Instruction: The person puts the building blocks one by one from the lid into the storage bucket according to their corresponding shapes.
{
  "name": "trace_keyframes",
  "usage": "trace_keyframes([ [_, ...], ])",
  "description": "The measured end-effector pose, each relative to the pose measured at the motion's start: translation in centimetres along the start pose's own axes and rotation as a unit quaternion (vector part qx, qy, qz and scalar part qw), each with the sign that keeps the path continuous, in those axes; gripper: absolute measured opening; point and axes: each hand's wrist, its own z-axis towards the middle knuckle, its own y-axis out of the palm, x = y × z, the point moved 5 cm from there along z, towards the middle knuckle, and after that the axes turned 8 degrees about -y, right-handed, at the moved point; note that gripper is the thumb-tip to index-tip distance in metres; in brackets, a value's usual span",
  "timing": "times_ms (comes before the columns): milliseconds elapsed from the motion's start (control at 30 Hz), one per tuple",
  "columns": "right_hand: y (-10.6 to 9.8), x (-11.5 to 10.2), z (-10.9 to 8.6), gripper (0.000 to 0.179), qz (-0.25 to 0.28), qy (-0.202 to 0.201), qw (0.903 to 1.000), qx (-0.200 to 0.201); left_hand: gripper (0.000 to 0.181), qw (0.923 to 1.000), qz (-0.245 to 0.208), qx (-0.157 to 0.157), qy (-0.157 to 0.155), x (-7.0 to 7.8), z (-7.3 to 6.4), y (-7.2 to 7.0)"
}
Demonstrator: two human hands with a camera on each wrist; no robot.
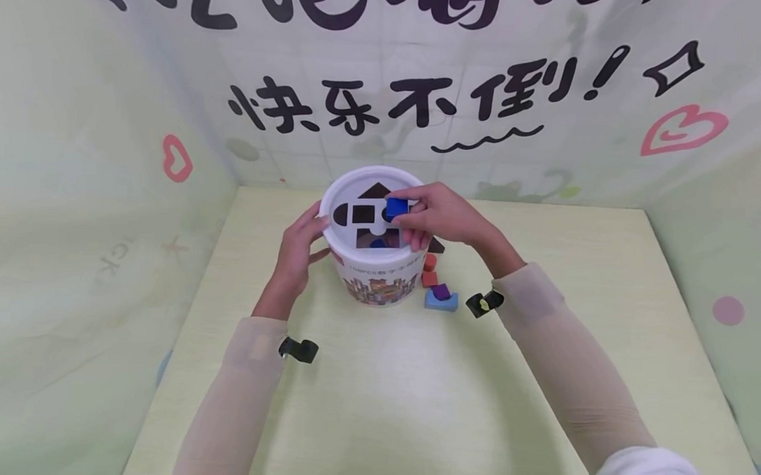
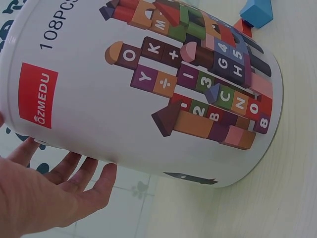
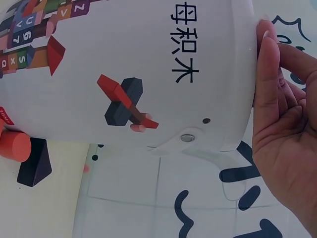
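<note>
A white toy-block bucket (image 1: 382, 276) stands upright, its white lid (image 1: 343, 240) cut with several shaped holes. My left hand (image 1: 295, 253) holds the bucket's left side at the rim; in the left wrist view, bent fingers (image 2: 101, 186) touch its printed wall. Between thumb and fingers, my right hand (image 1: 441, 211) pinches a small blue block (image 1: 397, 207) over the right part of the lid, partly covering a dark hole. From the right wrist, that hand (image 3: 287, 99) shows at the lid's edge, but the block is hidden.
Right of the bucket lie loose blocks: a light-blue arch block (image 1: 441, 302), a purple block (image 1: 441, 290), red blocks (image 1: 429, 279) and a dark triangular block (image 3: 35, 163). Behind the pale wooden table (image 1: 386, 391) hangs a printed cloth (image 1: 377, 147).
</note>
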Motion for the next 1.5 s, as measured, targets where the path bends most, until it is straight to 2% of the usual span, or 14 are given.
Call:
trace_keyframes([
  [600,1.9,-0.5,2.5,0.048,0.004,0.009,0.9999,0.007,0.051,1.0000,0.003,0.000,-0.002,-0.1,0.0,0.0],
  [1033,3.3,-0.9,4.0,0.048,-0.051,-0.012,0.9986,-0.012,0.050,0.9999,0.011,-0.004,-0.003,-0.2,-0.1,0.1],
  [1200,3.4,-0.8,4.2,0.047,-0.072,-0.001,0.9973,-0.010,0.050,0.9999,0.010,-0.005,0.000,-0.1,-0.1,0.2],
  [1500,3.4,-0.7,4.6,0.048,-0.077,0.016,0.9968,-0.017,0.050,0.9999,0.009,-0.006,0.003,0.0,-0.1,0.2],
])
